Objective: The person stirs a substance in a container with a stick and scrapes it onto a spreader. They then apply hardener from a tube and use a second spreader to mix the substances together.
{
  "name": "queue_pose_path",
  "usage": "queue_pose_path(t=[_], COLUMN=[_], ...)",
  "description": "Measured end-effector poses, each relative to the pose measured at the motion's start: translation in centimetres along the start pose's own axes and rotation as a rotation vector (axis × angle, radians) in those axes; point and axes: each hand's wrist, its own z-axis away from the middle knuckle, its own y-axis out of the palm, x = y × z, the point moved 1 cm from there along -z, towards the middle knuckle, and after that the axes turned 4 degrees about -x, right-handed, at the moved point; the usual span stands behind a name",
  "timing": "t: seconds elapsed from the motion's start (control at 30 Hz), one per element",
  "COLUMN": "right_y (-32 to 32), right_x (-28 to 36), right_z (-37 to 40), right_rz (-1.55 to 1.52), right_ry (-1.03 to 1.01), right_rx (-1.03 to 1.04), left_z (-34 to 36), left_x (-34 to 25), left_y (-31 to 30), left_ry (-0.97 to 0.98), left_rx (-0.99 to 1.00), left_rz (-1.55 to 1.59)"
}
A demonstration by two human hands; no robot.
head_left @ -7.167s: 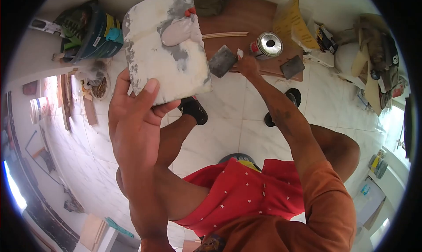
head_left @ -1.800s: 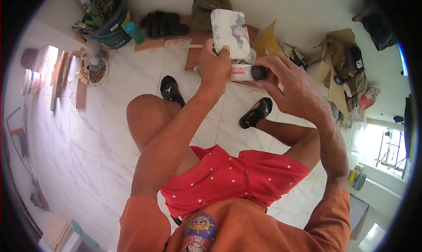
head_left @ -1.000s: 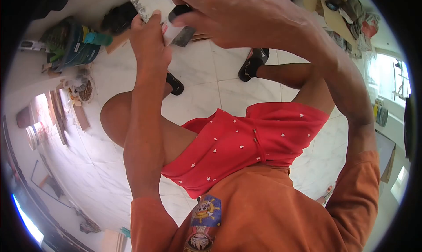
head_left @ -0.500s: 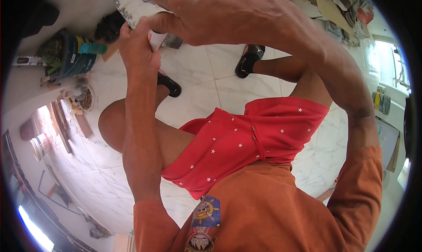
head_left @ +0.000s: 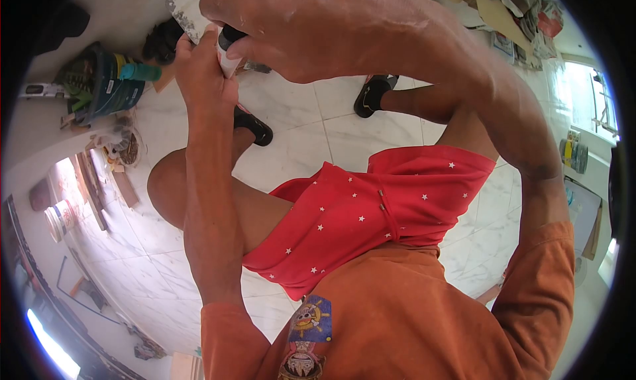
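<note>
At the top left, my left hand [head_left: 204, 72] is wrapped round a small white bottle [head_left: 227, 64] with a black cap [head_left: 230, 37]. My right hand [head_left: 285, 32] reaches across from the right, thumb and fingers closed about the cap. Just beyond both hands is a flat, whitish piece [head_left: 187, 7] with worn grey patches, cut off by the top edge and partly hidden by the right fingers. Both hands are raised above the tiled floor [head_left: 285, 105], over the person's spread legs.
On the left stands a dark bucket [head_left: 109, 92] with tools and a teal bottle [head_left: 140, 72]. Below it are wooden strips [head_left: 93, 188] and a white tub [head_left: 61, 221]. Cardboard and clutter [head_left: 503, 22] lie top right, with taped rolls [head_left: 574, 155] on a ledge.
My right hand has shifted, and the black cap now shows between its fingers. My left hand has moved slightly left, and the patchy white piece has shifted up and left.
</note>
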Motion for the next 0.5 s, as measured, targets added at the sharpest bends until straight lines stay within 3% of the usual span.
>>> queue_pose_path(t=[0.17, 0.33, 0.5], right_y=[-0.1, -1.1, -1.4], right_x=[-0.2, 0.7, 2.2], right_z=[-0.8, -1.1, -2.7], right_rz=[0.012, 0.017, 0.041], right_ry=[-0.004, 0.025, 0.294], right_rx=[0.02, 0.072, 0.198], left_z=[0.2, -0.1, 0.2], left_x=[0.2, 0.9, 0.8], left_y=[0.6, -0.8, -0.4], left_ry=[-0.025, 0.036, 0.015], left_rx=[-0.171, -0.083, -0.125], left_rz=[0.013, -0.045, -0.061])
